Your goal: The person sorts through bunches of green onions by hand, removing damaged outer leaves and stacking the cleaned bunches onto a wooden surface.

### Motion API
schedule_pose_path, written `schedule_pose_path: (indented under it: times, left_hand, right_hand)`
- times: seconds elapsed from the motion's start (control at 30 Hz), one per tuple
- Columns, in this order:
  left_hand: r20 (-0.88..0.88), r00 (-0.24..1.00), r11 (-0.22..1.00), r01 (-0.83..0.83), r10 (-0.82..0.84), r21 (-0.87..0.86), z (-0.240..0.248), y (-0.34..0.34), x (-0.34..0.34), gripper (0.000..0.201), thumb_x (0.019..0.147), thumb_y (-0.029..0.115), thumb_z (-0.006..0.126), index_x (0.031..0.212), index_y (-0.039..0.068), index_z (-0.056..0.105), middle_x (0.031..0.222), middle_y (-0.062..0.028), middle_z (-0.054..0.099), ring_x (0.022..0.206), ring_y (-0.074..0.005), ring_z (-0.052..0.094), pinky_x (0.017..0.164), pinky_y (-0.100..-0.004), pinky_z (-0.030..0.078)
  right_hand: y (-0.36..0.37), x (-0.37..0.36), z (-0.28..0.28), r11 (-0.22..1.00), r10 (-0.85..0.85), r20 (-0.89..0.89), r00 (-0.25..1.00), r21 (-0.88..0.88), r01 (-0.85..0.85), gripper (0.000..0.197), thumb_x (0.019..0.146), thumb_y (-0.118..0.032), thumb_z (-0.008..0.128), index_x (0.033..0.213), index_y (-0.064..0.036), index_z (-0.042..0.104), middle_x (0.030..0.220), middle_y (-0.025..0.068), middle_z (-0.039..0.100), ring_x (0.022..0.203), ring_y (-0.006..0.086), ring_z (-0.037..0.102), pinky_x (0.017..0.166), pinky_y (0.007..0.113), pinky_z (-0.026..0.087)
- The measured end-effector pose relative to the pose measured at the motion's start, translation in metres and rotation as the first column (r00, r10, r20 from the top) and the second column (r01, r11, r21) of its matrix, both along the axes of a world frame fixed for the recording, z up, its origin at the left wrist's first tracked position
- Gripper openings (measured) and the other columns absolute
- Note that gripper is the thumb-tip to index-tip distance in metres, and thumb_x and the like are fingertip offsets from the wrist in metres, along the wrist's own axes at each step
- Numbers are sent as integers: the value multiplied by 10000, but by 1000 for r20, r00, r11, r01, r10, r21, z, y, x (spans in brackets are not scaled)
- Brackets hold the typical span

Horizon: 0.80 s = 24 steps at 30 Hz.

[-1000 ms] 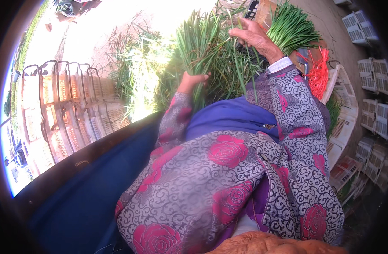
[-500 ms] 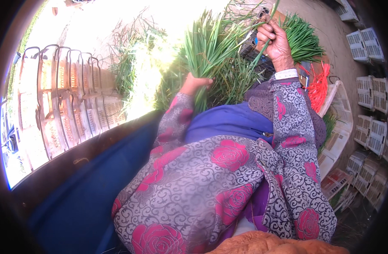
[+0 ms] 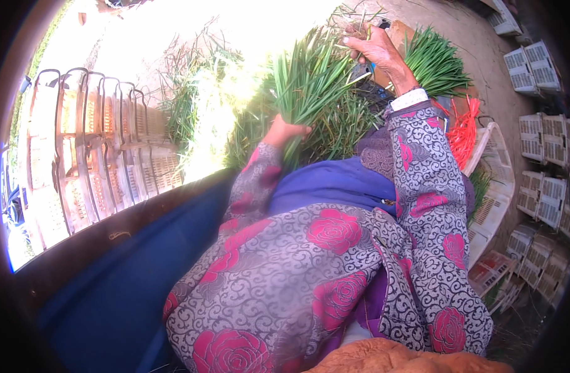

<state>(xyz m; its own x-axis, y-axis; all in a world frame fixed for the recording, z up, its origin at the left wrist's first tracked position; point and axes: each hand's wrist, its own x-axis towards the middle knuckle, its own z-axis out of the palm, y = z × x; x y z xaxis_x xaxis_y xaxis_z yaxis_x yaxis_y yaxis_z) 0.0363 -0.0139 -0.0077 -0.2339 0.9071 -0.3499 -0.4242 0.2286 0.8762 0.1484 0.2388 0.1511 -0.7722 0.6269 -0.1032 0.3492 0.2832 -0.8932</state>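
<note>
The left hand [image 3: 285, 132] is closed around the lower part of a bunch of green stalks [image 3: 307, 81], whose leaves spread away to the far side. The right hand [image 3: 381, 53] is farther and to the right, its fingers half bent; I cannot tell whether it has hold of any thin leaves. Loose greens [image 3: 347, 118] lie below the bunch, and a tidy green bundle [image 3: 437, 65] rests right of the right hand. Nearer than this bundle are red strips [image 3: 464, 133]. On the right, a pale crate [image 3: 499, 186] has green leaves [image 3: 481, 186] at its left inner part, partly hidden by the sleeve. At left, pale crates with dark handles [image 3: 105, 149] are packed closely together. At the far right, more white crates [image 3: 549, 133] stand in a row; their contents are too small to tell.
</note>
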Motion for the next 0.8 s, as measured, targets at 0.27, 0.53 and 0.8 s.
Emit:
schedule_pose_path:
  times: [0.27, 0.53, 0.8]
  left_hand:
    - [-15, 998, 998, -53, 53, 37, 2, 0, 10, 429, 700, 55, 778, 1099, 4, 631, 861, -86, 680, 649, -155, 594, 578, -289, 475]
    - [66, 986, 988, -153, 153, 6, -13, -4, 6, 428, 727, -3, 770, 1137, -1, 650, 962, -69, 701, 807, -169, 669, 747, -311, 543]
    - [-28, 995, 993, -92, 94, 68, -5, 1, 0, 497, 696, -44, 749, 1181, -4, 649, 1017, -70, 717, 879, -174, 672, 823, -321, 532]
  right_hand:
    - [1, -8, -42, 963, -41, 138, 990, -259, 76, 477, 801, -339, 830, 1016, 17, 596, 712, -11, 536, 589, 54, 513, 440, 208, 340]
    - [-2, 12, -43, 966, 0, 61, 998, -259, 16, 316, 822, -268, 804, 979, -47, 641, 731, -44, 546, 569, 39, 477, 439, 187, 325]
    - [-17, 14, -38, 833, -182, -212, 960, -551, 36, 183, 836, -109, 740, 947, -52, 605, 782, -37, 550, 580, 26, 446, 456, 201, 293]
